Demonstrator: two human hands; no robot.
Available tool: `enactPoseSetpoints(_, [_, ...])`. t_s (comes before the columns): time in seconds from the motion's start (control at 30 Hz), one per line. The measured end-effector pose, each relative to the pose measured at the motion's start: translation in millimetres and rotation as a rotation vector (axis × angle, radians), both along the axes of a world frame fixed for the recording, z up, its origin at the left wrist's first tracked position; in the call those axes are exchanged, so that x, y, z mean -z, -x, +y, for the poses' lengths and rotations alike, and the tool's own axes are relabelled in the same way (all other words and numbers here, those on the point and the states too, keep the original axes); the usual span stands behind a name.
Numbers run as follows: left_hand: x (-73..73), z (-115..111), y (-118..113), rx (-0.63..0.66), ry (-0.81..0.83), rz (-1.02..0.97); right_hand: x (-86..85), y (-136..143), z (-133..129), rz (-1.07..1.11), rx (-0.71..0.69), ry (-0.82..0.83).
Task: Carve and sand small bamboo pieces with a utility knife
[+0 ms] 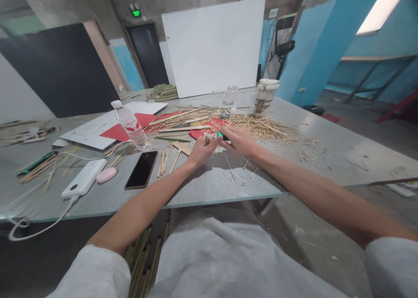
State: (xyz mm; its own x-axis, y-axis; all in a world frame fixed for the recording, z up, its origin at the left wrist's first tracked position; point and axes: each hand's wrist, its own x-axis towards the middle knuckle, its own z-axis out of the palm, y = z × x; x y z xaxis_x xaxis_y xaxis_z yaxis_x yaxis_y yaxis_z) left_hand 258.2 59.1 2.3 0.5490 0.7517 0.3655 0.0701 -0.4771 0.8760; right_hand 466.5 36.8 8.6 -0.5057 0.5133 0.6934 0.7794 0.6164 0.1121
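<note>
Over the middle of the table, my two hands meet in front of a red sheet. My left hand is closed, thumb and fingers pinched around something small and pale that I cannot make out. Closed around a green-and-black tool, my right hand covers most of it, so its kind is hidden. The tool's green end touches or nearly touches what the left fingers pinch. Straw-like strips and shavings lie just beyond and to the right. Thin pale sticks rest left of my left hand.
A phone, pink round case and white power bank with cable lie left. A plastic bottle stands behind them. Farther back are a paper cup and clear jar. The table's front edge runs below my forearms.
</note>
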Motion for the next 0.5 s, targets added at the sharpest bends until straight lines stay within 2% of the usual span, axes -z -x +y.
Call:
enactPoseSetpoints(0.3, [-4.8,2.0,7.8,0.063,0.006,0.032,0.5,-4.2,-0.3,-0.08,-0.076,0.038])
enactPoseSetpoints(0.5, [-4.4,-4.4,2.3,0.038,0.009,0.003,0.3,-3.0,0.3,-0.023,-0.036,0.015])
